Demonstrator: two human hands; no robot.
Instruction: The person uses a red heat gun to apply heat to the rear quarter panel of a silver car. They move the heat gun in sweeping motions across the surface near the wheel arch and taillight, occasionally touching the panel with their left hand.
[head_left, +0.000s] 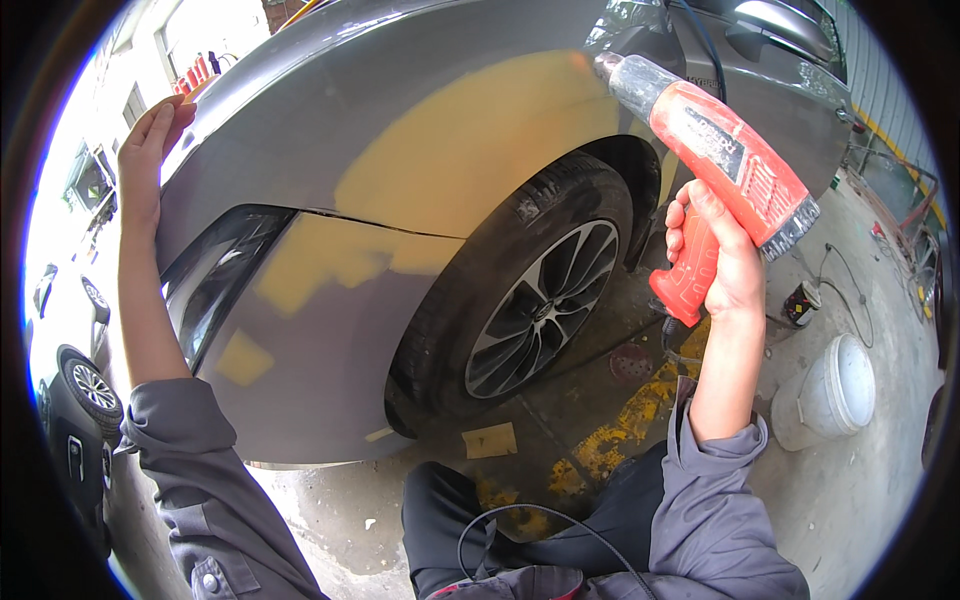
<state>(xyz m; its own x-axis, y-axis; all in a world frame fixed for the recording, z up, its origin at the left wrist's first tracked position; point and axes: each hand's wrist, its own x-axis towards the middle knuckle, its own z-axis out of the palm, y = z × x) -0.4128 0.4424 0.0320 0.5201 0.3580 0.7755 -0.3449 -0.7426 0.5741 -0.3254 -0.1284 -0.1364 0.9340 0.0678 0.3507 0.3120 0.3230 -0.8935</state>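
Observation:
My right hand (724, 247) grips the red handle of a heat gun (727, 150). Its metal nozzle points at the upper right end of a yellow body filler patch (480, 142) on the grey car's front fender (315, 112), where a small orange glow shows. My left hand (159, 127) is raised beside the front edge of the car, fingers bent; whether it touches the body or holds anything cannot be told. Smaller filler areas mark the bumper (322, 360) below the panel seam, near the headlight (225, 262). The front wheel (540, 307) stands under the arch.
A white plastic bucket (825, 397) and a small can (802, 304) stand on the floor at right, near a cable (847, 277). A sandpaper sheet (490, 441) lies below the wheel. A dark car (75, 420) is at far left. A blue hose (709, 45) hangs over the car.

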